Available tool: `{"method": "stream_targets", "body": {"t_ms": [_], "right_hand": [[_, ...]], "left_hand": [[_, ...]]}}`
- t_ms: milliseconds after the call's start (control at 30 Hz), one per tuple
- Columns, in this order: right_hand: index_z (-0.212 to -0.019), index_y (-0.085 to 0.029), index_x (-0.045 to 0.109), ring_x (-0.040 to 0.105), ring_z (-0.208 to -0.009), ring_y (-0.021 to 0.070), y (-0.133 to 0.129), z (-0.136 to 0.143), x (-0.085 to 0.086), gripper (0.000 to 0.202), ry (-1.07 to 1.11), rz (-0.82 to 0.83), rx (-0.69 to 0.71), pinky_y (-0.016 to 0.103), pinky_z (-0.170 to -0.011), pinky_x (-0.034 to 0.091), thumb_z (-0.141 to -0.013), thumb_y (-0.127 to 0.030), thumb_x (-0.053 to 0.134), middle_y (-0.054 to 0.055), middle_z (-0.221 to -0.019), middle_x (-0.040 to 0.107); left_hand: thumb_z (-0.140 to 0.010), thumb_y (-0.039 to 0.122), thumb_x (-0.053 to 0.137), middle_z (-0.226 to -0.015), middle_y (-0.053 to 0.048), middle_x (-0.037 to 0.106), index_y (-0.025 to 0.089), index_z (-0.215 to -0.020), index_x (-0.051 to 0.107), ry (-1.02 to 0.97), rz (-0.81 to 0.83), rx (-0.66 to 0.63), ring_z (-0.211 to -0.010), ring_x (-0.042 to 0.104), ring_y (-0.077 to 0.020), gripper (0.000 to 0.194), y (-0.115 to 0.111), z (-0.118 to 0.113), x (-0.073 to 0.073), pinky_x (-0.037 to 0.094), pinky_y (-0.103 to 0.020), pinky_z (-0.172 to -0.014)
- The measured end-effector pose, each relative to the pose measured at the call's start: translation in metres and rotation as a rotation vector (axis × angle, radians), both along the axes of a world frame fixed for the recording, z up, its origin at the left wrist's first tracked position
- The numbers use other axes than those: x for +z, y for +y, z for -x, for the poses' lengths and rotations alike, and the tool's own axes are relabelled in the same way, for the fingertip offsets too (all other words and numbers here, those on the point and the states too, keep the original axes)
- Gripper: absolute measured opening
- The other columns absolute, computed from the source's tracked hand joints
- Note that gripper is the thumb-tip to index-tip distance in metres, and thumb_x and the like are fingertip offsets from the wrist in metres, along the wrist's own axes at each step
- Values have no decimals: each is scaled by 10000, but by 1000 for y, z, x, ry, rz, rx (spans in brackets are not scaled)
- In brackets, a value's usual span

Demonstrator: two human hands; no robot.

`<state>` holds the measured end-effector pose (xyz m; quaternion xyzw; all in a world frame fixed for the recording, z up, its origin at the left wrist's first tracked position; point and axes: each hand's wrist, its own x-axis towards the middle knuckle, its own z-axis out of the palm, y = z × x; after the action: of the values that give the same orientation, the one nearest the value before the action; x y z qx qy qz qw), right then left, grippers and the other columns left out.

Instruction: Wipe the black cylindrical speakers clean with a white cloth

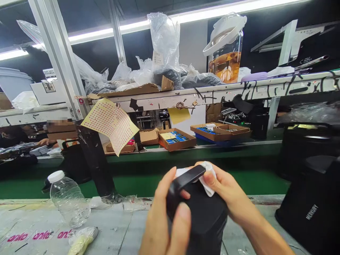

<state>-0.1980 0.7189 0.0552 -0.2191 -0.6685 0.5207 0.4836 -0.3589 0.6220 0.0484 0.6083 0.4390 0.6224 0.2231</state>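
A black boxy device with a carrying handle (203, 216) is held up in front of me, tilted, above the near worktop. My left hand (166, 216) grips its left side, with the thumb on the body and the fingers around the handle's end. In my right hand (223, 186) a white cloth (208, 180) is pinched against the far end of the handle. Part of the cloth shows behind the handle, between the two hands. The device's underside and far face are hidden.
An empty plastic bottle (69, 200) and a small clear bag (83, 241) lie left on the worktop. Black units (310, 209), one marked MERKURY, stand at right. Beyond the green conveyor belt (255, 182) are cardboard trays (176, 140). A shelf (196, 95) holds bags and a jug.
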Motion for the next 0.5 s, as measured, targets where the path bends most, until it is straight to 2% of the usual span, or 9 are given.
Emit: {"method": "stream_targets", "body": {"t_ms": [67, 167, 200, 300, 333, 400, 500], "right_hand": [[-1010, -161, 623, 537, -719, 139, 26, -10, 5, 474, -13, -13, 149, 216, -624, 412, -848, -607, 606, 44, -861, 620], [-954, -124, 672, 575, -771, 171, 49, -18, 15, 557, -111, -52, 266, 253, -688, 427, -755, -643, 688, 76, -887, 648], [-933, -115, 682, 580, -776, 179, 52, -19, 18, 580, -148, -53, 282, 260, -692, 429, -720, -654, 712, 83, -890, 653], [-916, -112, 690, 567, -741, 170, 46, -24, 25, 599, -204, -48, 239, 258, -670, 422, -704, -671, 711, 71, -863, 651], [-896, -115, 688, 549, -711, 153, 42, -27, 26, 561, -211, -49, 203, 246, -650, 408, -734, -652, 698, 52, -827, 641], [-807, -121, 678, 498, -660, 125, 33, -38, 28, 454, -227, -91, 24, 229, -613, 366, -790, -575, 690, 14, -730, 602], [-738, -158, 669, 471, -673, 130, 18, -63, 29, 368, -113, -198, -495, 235, -613, 355, -799, -519, 708, -4, -698, 580]], "left_hand": [[-862, 507, 550, -1107, -44, 661, 351, -1366, 493, 40, 18, -140, -1052, 611, -281, 530, -4, -5, -2, 484, -425, -965], [-745, 578, 662, -1111, -70, 635, 345, -1201, 634, 67, 5, -228, -1133, 571, -343, 512, 2, -6, -6, 451, -489, -1028], [-658, 591, 740, -1155, -83, 605, 332, -1205, 628, 65, -11, -247, -1189, 529, -368, 615, 7, -6, -7, 435, -507, -1045], [-342, 538, 918, -1390, -136, 407, 277, -1374, 464, 48, -30, -291, -1334, 354, -442, 1158, 23, -9, -15, 390, -553, -1074], [-300, 526, 930, -1460, -145, 319, 275, -1418, 397, 28, -22, -307, -1355, 319, -451, 1264, 28, -11, -18, 384, -555, -1077], [-377, 556, 906, -1548, -120, 186, 305, -1451, 325, -47, 16, -329, -1389, 277, -435, 1247, 35, -15, -22, 360, -539, -1100], [-620, 648, 754, -1576, -72, 185, 328, -1455, 316, -220, 90, -340, -1449, 172, -371, 995, 43, -17, -23, 310, -504, -1138]]}}
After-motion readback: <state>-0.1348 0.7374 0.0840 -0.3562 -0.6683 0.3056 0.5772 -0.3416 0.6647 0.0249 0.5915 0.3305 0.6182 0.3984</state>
